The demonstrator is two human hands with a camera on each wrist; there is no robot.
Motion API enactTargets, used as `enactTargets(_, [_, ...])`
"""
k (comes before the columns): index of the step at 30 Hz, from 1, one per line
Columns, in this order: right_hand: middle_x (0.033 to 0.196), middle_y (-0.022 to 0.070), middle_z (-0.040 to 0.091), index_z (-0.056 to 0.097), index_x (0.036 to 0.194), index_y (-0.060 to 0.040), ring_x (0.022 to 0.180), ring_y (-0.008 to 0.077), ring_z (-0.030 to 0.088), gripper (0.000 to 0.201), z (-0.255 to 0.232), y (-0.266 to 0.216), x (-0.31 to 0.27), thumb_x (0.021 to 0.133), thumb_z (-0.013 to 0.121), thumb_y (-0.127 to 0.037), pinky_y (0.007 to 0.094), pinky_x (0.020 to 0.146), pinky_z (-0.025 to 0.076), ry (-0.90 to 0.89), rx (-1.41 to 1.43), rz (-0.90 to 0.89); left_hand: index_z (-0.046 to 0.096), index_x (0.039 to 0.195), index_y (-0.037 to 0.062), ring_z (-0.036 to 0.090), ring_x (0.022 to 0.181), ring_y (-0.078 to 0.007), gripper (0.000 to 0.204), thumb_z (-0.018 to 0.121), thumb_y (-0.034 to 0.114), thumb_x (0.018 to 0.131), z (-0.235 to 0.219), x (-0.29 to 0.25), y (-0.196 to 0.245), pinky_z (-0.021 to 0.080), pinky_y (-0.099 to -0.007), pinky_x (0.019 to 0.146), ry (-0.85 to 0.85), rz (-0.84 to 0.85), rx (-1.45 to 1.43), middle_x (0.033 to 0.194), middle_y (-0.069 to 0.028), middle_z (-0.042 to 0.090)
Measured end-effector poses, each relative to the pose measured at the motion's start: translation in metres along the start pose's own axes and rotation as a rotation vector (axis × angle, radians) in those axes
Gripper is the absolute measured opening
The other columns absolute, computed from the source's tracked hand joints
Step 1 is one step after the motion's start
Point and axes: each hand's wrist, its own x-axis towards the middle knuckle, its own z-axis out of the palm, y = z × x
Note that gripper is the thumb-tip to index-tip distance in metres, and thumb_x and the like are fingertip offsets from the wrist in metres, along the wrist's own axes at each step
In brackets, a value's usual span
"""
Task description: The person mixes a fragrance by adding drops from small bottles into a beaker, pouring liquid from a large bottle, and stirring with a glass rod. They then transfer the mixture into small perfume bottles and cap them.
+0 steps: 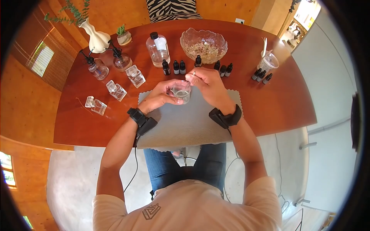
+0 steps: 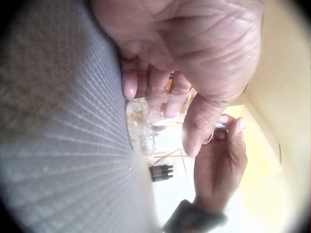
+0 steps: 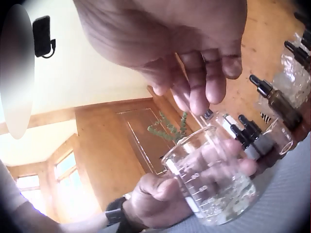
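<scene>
My left hand (image 1: 158,95) grips a clear glass beaker (image 3: 206,182) with white measuring marks, thumb on the near side and fingers around the far side. A little clear liquid sits in its bottom. The beaker is low over the grey mat (image 1: 181,127), tilted in the right wrist view. Just above its rim, my right hand (image 1: 211,84) pinches a thin, pale stick (image 2: 221,125) between thumb and fingertips; most of the stick is hidden by the fingers.
Several dark dropper bottles (image 1: 176,67) line the mat's far side, with more (image 1: 262,75) at right beside a plastic cup (image 1: 269,60). Behind stand a large clear bottle (image 1: 158,54) and a glass bowl (image 1: 204,44). Square glass bottles (image 1: 116,91) and a white vase (image 1: 98,38) are at left.
</scene>
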Motion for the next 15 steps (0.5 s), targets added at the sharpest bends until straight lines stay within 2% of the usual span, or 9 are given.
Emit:
enactTargets(2, [0.070, 0.0107, 0.061, 0.065, 0.090, 0.0052, 0.063, 0.0134, 0.055, 0.019, -0.0023, 0.0005, 0.0016, 0.096, 0.064, -0.013, 0.0318, 0.059, 0.045, -0.051, -0.029, -0.009, 0.059, 0.138, 0.0066, 0.060, 0.109, -0.0100, 0.064, 0.085, 0.010, 0.079, -0.0024, 0.0000, -0.0027, 0.049, -0.0280, 0.088, -0.012, -0.018, 0.021, 0.127, -0.0036, 0.068])
enactTargets(5, [0.071, 0.0106, 0.062, 0.065, 0.091, 0.0053, 0.064, 0.0135, 0.056, 0.019, 0.0004, -0.0015, -0.0013, 0.096, 0.064, -0.012, 0.0315, 0.060, 0.046, 0.035, 0.023, 0.002, 0.059, 0.138, 0.0063, 0.061, 0.109, -0.0097, 0.063, 0.084, 0.009, 0.080, -0.0019, 0.0005, -0.0023, 0.048, -0.0277, 0.088, -0.010, 0.001, 0.021, 0.125, -0.0032, 0.068])
enactTargets(8, [0.070, 0.0099, 0.060, 0.065, 0.091, 0.0050, 0.062, 0.0146, 0.055, 0.017, -0.0002, 0.0039, 0.0009, 0.096, 0.063, -0.012, 0.0317, 0.059, 0.045, -0.004, -0.014, -0.023, 0.060, 0.138, 0.0064, 0.061, 0.108, -0.0094, 0.063, 0.084, 0.008, 0.080, -0.0014, -0.0006, -0.0008, 0.047, -0.0275, 0.089, -0.012, -0.007, 0.023, 0.124, -0.0029, 0.069])
enactTargets(11, [0.069, 0.0102, 0.057, 0.064, 0.090, 0.0049, 0.060, 0.0162, 0.053, 0.017, -0.0032, 0.0013, 0.0001, 0.095, 0.063, -0.011, 0.0329, 0.058, 0.044, -0.124, 0.148, 0.069, 0.060, 0.138, 0.0067, 0.061, 0.109, -0.0097, 0.063, 0.084, 0.009, 0.080, -0.0034, 0.0005, -0.0024, 0.047, -0.0278, 0.090, -0.015, -0.017, 0.044, 0.123, -0.0027, 0.069])
enactTargets(14, [0.068, 0.0102, 0.055, 0.063, 0.089, 0.0044, 0.060, 0.0156, 0.053, 0.018, 0.0036, -0.0012, 0.0020, 0.096, 0.063, -0.012, 0.0340, 0.057, 0.042, 0.061, -0.045, -0.064, 0.060, 0.137, 0.0066, 0.061, 0.110, -0.0106, 0.063, 0.085, 0.010, 0.080, -0.0002, -0.0001, -0.0006, 0.047, -0.0281, 0.089, 0.003, -0.003, 0.024, 0.124, -0.0027, 0.069])
enactTargets(15, [0.070, 0.0089, 0.057, 0.063, 0.089, 0.0043, 0.063, 0.0141, 0.054, 0.018, 0.0035, 0.0000, 0.0018, 0.098, 0.062, -0.011, 0.0318, 0.059, 0.043, 0.029, -0.105, -0.072, 0.060, 0.137, 0.0066, 0.061, 0.110, -0.0109, 0.063, 0.085, 0.010, 0.079, 0.0010, -0.0007, 0.0018, 0.047, -0.0282, 0.089, 0.012, 0.004, 0.011, 0.125, -0.0028, 0.069])
